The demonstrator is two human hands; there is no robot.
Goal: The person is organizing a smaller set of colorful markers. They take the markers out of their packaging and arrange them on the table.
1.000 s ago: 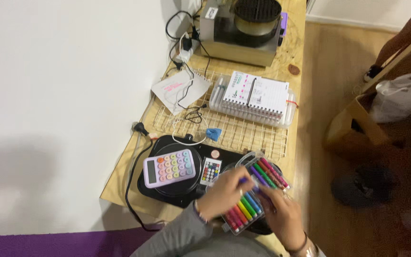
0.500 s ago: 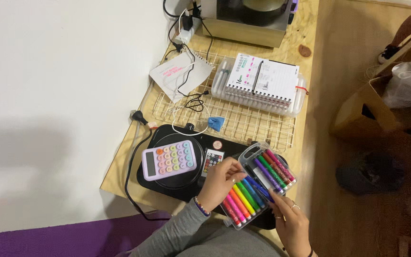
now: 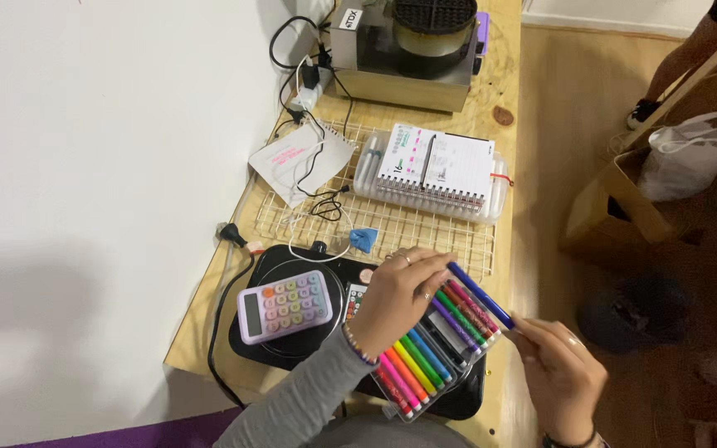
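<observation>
A clear plastic case of coloured marker pens (image 3: 433, 353) lies tilted on a black round appliance (image 3: 280, 344). My left hand (image 3: 396, 299) rests on the case's upper end and steadies it. My right hand (image 3: 558, 373) pinches the lower end of a blue marker (image 3: 479, 294), which lies along the case's right edge. A pastel calculator (image 3: 284, 305) sits left of my left hand on the black appliance.
A spiral notebook with a pen (image 3: 437, 166) lies on a clear box over a wire rack (image 3: 375, 224). A metal appliance (image 3: 408, 46) stands at the far end of the wooden table (image 3: 504, 91). Cables (image 3: 309, 83) and paper (image 3: 300, 162) lie left. Bags (image 3: 682, 158) stand on the floor at right.
My right hand has moved out to the case's right side and now holds a blue marker at its edge. My left hand has stayed on the case. The view moved closer.
</observation>
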